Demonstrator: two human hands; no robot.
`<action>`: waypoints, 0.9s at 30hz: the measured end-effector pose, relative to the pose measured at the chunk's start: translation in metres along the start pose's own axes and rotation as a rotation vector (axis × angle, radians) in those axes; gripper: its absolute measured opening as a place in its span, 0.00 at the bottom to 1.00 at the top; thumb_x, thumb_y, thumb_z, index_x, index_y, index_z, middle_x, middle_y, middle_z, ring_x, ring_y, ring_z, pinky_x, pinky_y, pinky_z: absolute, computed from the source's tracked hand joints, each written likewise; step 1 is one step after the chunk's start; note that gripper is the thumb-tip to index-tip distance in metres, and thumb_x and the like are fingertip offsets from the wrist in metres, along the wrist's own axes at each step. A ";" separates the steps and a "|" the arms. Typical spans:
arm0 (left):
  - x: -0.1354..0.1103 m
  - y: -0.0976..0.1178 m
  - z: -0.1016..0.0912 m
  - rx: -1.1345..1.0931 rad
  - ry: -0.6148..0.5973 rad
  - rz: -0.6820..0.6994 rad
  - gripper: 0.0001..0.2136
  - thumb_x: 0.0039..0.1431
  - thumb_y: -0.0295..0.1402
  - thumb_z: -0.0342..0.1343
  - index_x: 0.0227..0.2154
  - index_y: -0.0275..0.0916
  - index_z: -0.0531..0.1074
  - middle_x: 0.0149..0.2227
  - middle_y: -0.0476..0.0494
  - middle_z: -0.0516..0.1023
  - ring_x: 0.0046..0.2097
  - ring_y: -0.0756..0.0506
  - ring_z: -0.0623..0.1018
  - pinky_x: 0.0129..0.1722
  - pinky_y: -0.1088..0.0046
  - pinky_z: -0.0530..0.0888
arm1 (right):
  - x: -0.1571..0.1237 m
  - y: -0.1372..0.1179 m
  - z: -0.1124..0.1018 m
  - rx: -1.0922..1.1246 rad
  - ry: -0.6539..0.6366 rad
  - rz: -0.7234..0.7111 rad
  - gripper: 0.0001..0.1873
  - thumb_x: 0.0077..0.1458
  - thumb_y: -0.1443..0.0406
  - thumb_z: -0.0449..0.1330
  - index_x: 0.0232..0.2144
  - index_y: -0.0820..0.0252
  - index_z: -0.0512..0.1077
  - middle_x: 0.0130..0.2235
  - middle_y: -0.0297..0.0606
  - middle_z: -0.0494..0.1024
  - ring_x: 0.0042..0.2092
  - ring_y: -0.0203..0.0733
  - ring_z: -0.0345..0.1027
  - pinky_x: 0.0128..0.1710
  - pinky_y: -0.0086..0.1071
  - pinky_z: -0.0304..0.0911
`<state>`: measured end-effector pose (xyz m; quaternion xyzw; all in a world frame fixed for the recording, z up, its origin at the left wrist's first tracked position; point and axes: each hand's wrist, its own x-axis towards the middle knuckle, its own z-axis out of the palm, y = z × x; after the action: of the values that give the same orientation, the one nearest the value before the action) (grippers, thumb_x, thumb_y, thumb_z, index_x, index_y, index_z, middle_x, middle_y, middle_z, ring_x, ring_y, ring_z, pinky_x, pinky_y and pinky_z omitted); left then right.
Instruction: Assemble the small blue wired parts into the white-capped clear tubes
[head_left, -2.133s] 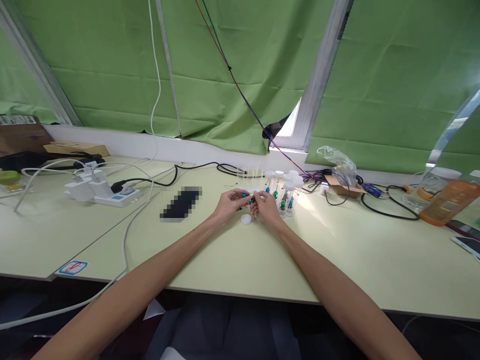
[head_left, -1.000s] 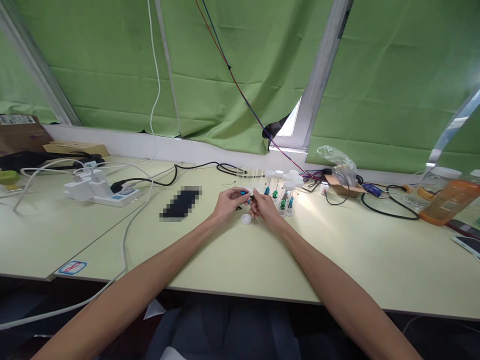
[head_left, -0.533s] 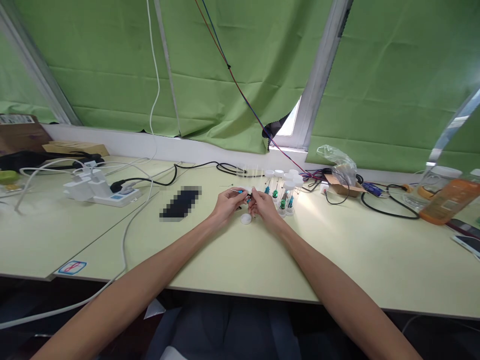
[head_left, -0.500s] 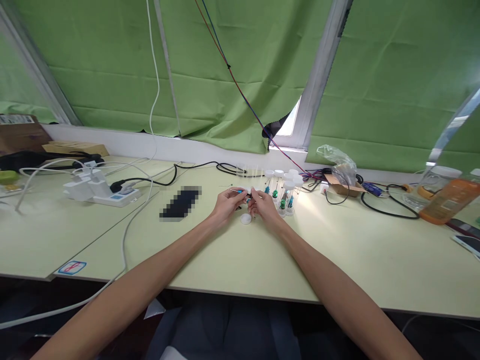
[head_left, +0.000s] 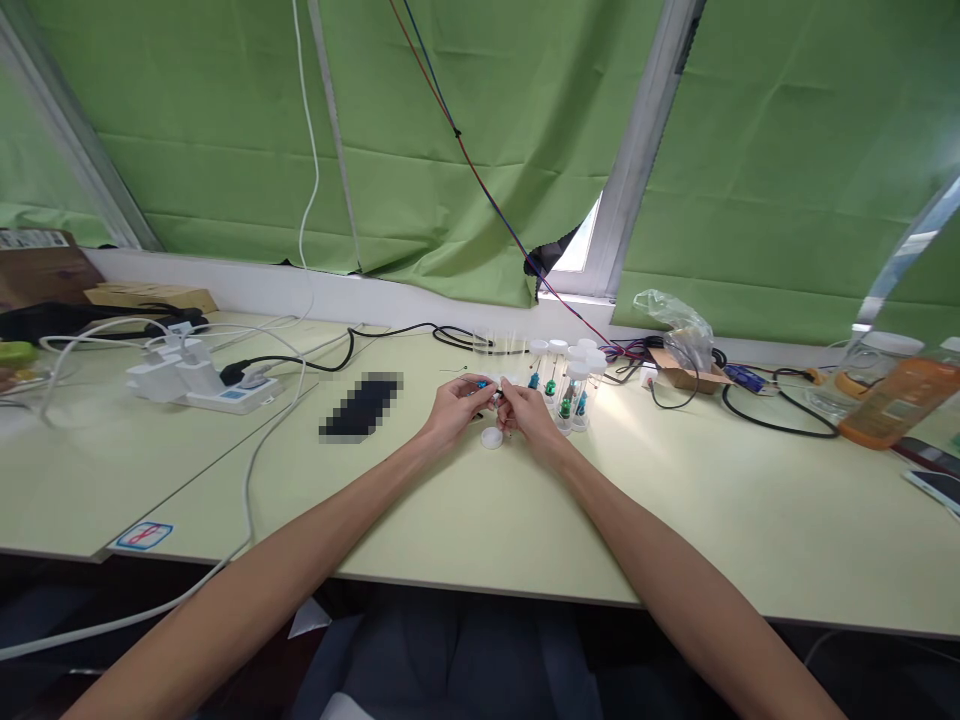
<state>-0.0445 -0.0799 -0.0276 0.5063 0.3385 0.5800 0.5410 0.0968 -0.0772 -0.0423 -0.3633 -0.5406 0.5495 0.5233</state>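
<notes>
1. Covering the whole far side in front of you, the green curtain (head_left: pixel 480 200) hangs well beyond your reach.
2. Under your hands spreads the pale worktop (head_left: pixel 465 520).
3. On it, well to your left, lies a white power strip (head_left: pixel 244 396).
4. Well to your right is an orange bottle (head_left: pixel 900 405).
5. Your left hand (head_left: pixel 454 408) and right hand (head_left: pixel 526 410) meet fingertip to fingertip above the worktop. The left grip pinches a blue piece (head_left: pixel 482 384); the right grip appears clenched on a black piece (head_left: pixel 499 392), though your fingers cover much of it.
6. Upright just beyond your right hand, and nearer it than the left, stand the capped tubes (head_left: pixel 574 388); some hold green pieces (head_left: pixel 565 408).
7. A white cap (head_left: pixel 492 438) lies on your side of the fingertips, between the 2 hands.
8. The blue piece's long axis seems to run sideways, with its thin shaft pointing left.
9. The black piece is just right of it, on the right hand's side; whether the 2 are joined, you cannot tell.
</notes>
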 end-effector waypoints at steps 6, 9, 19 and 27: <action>-0.001 0.001 0.002 0.026 -0.013 -0.004 0.18 0.38 0.39 0.72 0.31 0.36 0.76 0.29 0.46 0.76 0.28 0.50 0.74 0.33 0.69 0.69 | -0.002 -0.001 0.002 -0.006 0.035 0.049 0.32 0.50 0.37 0.56 0.19 0.59 0.64 0.12 0.29 0.62 0.15 0.33 0.58 0.15 0.26 0.52; 0.000 0.000 0.001 0.038 -0.002 -0.001 0.17 0.39 0.39 0.72 0.31 0.36 0.76 0.29 0.46 0.76 0.28 0.49 0.74 0.33 0.69 0.69 | -0.003 -0.003 0.004 -0.018 0.054 0.051 0.32 0.51 0.37 0.55 0.20 0.59 0.65 0.13 0.30 0.64 0.15 0.32 0.58 0.14 0.26 0.51; 0.003 -0.003 -0.002 0.007 0.028 0.037 0.16 0.40 0.39 0.72 0.30 0.36 0.76 0.29 0.47 0.76 0.28 0.50 0.73 0.34 0.69 0.69 | -0.003 -0.004 0.006 0.032 0.014 -0.018 0.27 0.46 0.41 0.63 0.28 0.57 0.65 0.19 0.27 0.69 0.17 0.32 0.63 0.14 0.25 0.54; -0.002 0.000 0.003 0.063 0.018 0.004 0.18 0.39 0.40 0.72 0.31 0.37 0.75 0.28 0.46 0.76 0.28 0.49 0.74 0.34 0.69 0.69 | -0.004 -0.003 0.004 -0.001 0.033 0.002 0.30 0.48 0.38 0.58 0.21 0.59 0.64 0.13 0.27 0.62 0.15 0.33 0.60 0.14 0.26 0.51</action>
<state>-0.0423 -0.0820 -0.0269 0.5185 0.3604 0.5748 0.5204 0.0940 -0.0820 -0.0389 -0.3732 -0.5317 0.5438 0.5314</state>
